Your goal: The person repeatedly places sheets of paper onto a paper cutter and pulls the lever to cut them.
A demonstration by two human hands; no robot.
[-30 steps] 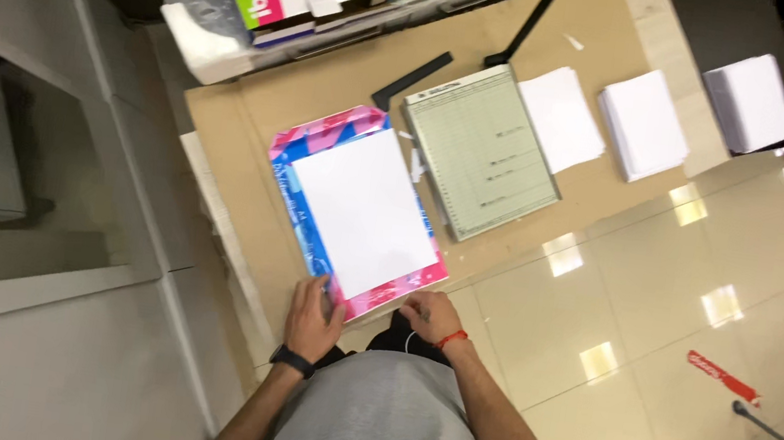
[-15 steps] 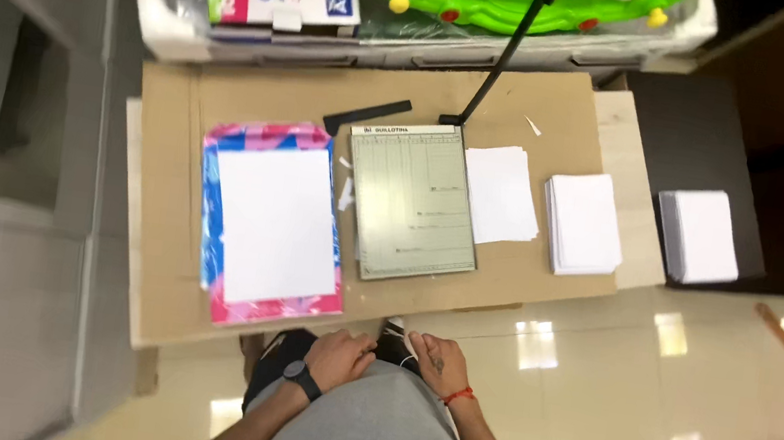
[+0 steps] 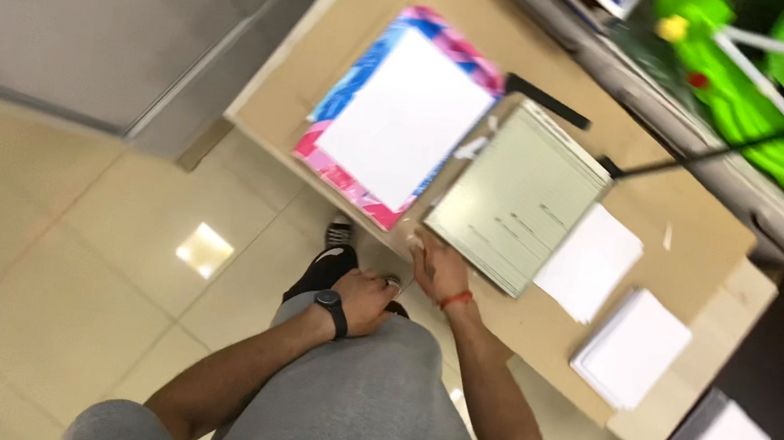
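One pale green flat paper cutter board (image 3: 521,195) lies on the brown wooden table (image 3: 703,231); the right hand (image 3: 439,269), wearing a red wrist thread, rests at its near corner, though whether its fingers pinch anything cannot be told. The left hand (image 3: 365,299), with a black watch, lies loosely curled at the waist, holding nothing. One white sheet (image 3: 403,118) lies on a pink and blue cover, and three white paper stacks (image 3: 633,347) sit to the right.

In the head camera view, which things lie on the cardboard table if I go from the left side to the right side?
Pink and blue folder with a white sheet on it → pale green paper cutter → loose white sheets → white paper stack. The table ends there.
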